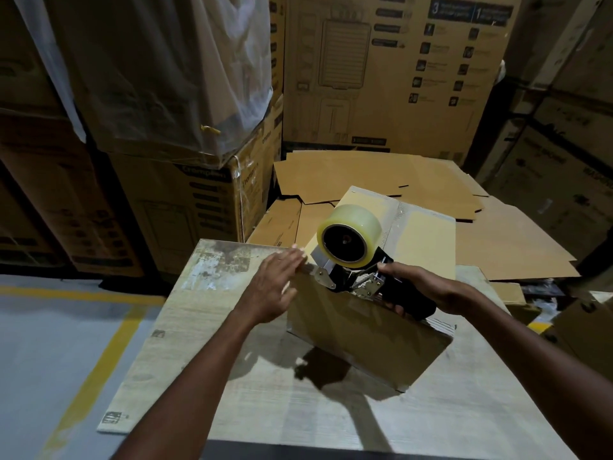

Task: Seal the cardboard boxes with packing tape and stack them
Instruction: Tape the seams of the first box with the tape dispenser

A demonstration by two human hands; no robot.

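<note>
Box: the cardboard box [360,333] stands on the desk [232,343] at mid-frame, turned corner-on to the person.
Right hand: the right hand [428,290], at 3 o'clock of the box's near top edge, has its fingers curled round the handle of the tape dispenser [355,277]. The tape roll [351,234] is uppermost.
Left hand: the left hand [275,283], at 9 o'clock of the dispenser, has its fingers straight and flat against the box's upper edge, gripping nothing.
Done: a pale strip along the top seam looks like tape already laid.
In hand: probably carrying or cutting the strip at the near edge, though the blade is hard to make out.
Left: stacking, since no sealed stack shows.
Beyond: flattened cardboard sheets [365,174] lie at 12 o'clock, probably more boxes to build.
</note>
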